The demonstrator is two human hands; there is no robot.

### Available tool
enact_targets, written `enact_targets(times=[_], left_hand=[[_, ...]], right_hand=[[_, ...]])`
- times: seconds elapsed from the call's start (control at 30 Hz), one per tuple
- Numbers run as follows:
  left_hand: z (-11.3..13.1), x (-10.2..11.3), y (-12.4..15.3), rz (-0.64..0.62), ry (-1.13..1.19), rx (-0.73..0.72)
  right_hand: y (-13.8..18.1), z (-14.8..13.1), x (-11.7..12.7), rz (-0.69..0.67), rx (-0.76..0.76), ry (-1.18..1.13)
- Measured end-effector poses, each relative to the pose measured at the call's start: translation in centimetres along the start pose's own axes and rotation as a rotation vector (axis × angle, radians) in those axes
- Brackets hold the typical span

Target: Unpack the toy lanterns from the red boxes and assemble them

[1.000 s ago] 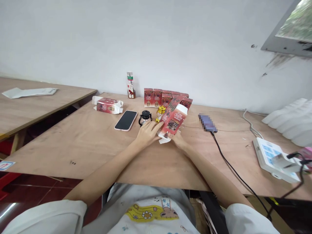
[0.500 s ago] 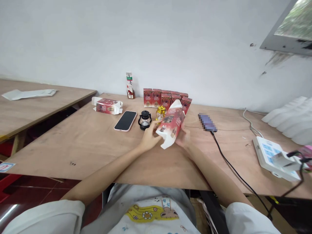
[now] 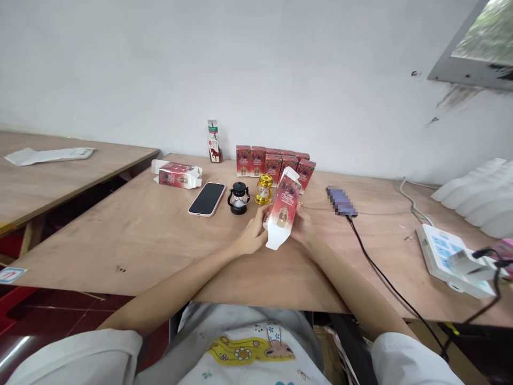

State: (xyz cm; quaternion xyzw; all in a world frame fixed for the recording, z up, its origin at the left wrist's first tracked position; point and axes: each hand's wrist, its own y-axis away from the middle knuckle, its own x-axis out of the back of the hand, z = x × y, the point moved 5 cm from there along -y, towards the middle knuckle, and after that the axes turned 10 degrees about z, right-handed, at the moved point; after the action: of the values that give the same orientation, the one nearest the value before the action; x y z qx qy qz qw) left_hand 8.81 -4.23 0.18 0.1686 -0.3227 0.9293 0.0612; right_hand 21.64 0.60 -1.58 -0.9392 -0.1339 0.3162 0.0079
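Note:
Both my hands hold one red and white cardboard box above the wooden table, its white flaps open at both ends. My left hand grips its left side, fingers curled. My right hand grips its right side. Just behind the box stand a small gold lantern and a small black lantern. A row of several matching red boxes stands further back by the wall.
A phone lies left of the black lantern. An opened red box lies at the far left. A small bottle stands by the wall. A blurred device with a black cable and a white power strip are right.
The box has been turned and squared up in my hands from a flattened, tilted shape to a narrower upright one. My left hand slid toward me along it.

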Motion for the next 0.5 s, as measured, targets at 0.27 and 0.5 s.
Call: enact_targets(times=[0.27,0.5], left_hand=[[-0.25,0.37,0.11,0.042,-0.022,-0.056],[-0.24,0.22,0.23,0.239,0.185,0.122]], right_hand=[[0.36,-0.13,-0.48,0.042,-0.031,-0.056],[0.49,-0.03,-0.96,0.002,-0.038,-0.086]])
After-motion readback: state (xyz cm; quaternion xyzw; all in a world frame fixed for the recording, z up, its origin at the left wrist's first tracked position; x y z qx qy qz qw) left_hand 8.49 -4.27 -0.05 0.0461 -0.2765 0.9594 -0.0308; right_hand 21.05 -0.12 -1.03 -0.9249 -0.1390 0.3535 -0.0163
